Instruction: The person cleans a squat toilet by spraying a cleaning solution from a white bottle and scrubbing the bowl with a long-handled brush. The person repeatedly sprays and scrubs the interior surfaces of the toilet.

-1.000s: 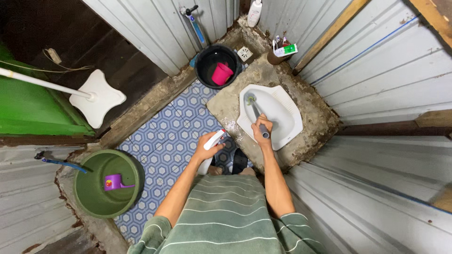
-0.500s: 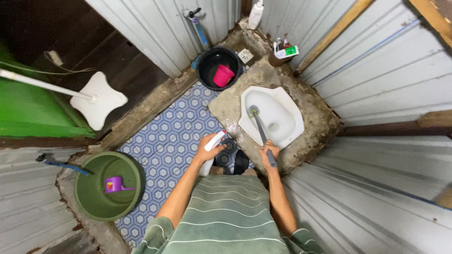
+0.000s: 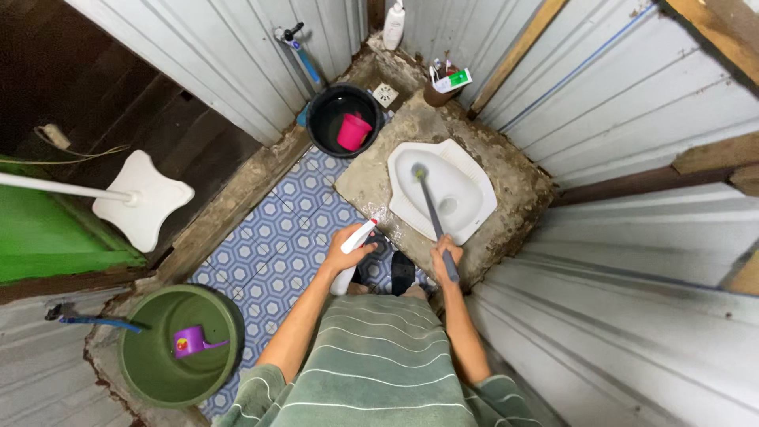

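My right hand (image 3: 444, 251) is clamped on the brush (image 3: 431, 207), its head in the toilet (image 3: 474, 198) at twelve o'clock; left hand (image 3: 345, 255) grips the spray bottle (image 3: 353, 255). A hard scrub could flick dirty water up at me.

At the far end, a black bucket (image 3: 341, 119) holding a pink dipper (image 3: 353, 132) stands on the floor just left of the raised concrete slab (image 3: 506, 183), with a white bottle (image 3: 394, 15) and a small brown cup of toiletries (image 3: 439, 87) against the corrugated metal wall (image 3: 632, 103) behind. Near left, a green tub (image 3: 180, 345) holds a purple scoop (image 3: 192, 342). Blue hexagon-patterned tiles (image 3: 269, 245) cover the floor between them, and a white stand base (image 3: 143, 199) lies on dark boards at far left.
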